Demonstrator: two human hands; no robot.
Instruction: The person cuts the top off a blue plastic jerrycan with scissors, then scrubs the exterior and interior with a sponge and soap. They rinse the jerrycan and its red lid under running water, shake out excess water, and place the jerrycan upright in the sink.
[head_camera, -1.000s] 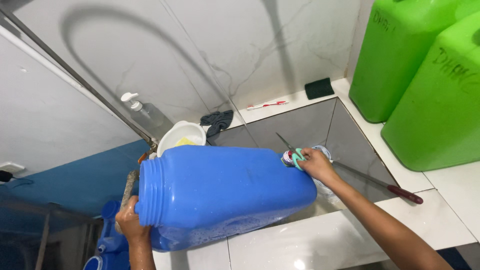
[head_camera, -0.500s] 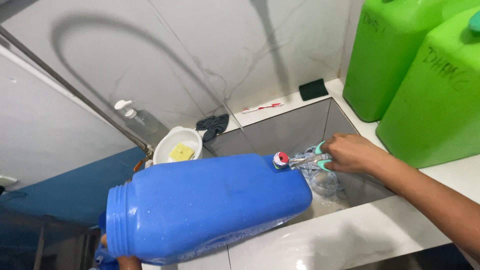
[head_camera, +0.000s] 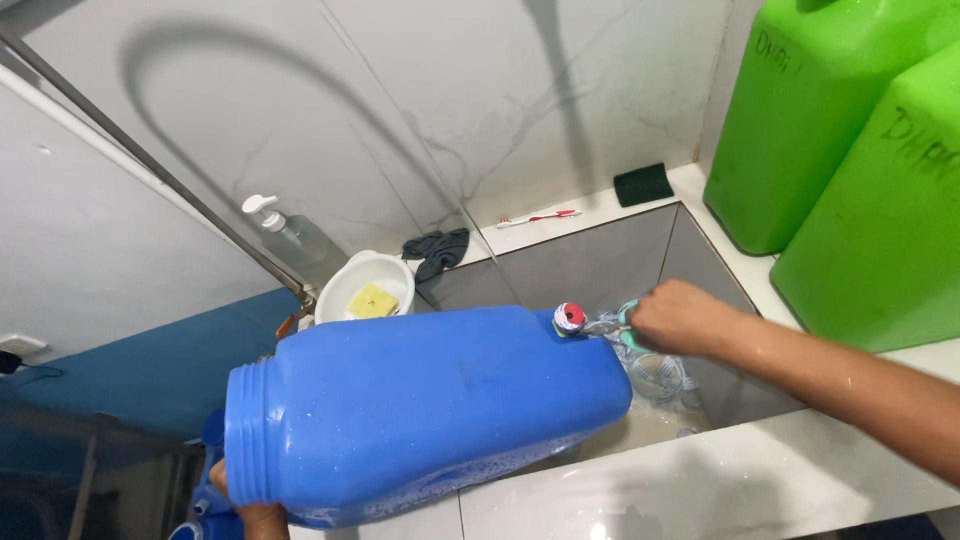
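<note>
Tiled sink (head_camera: 640, 250), blue jug (head_camera: 430, 410), green jerrycans (head_camera: 850, 150)

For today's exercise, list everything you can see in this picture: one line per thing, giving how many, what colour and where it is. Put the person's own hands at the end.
Big container: one, blue, lying on its side across the sink's front edge, mouth to the left.
Small tap: one, red and white, on the container's upper right corner.
Sink: one, grey walls, soapy water at the bottom.
Jerrycans: two, green, on the counter at right.
Bowl: one, white, behind the container, holding a yellow sponge.
Pump bottle: one, clear, by the wall.
Cloth: one, dark grey, on the ledge.
Toothbrush: one, red and white, on the ledge.
Dark sponge: one, back ledge.
Left hand: under the container's mouth end.
Right hand: beside the tap, gripping a teal-handled brush.
</note>
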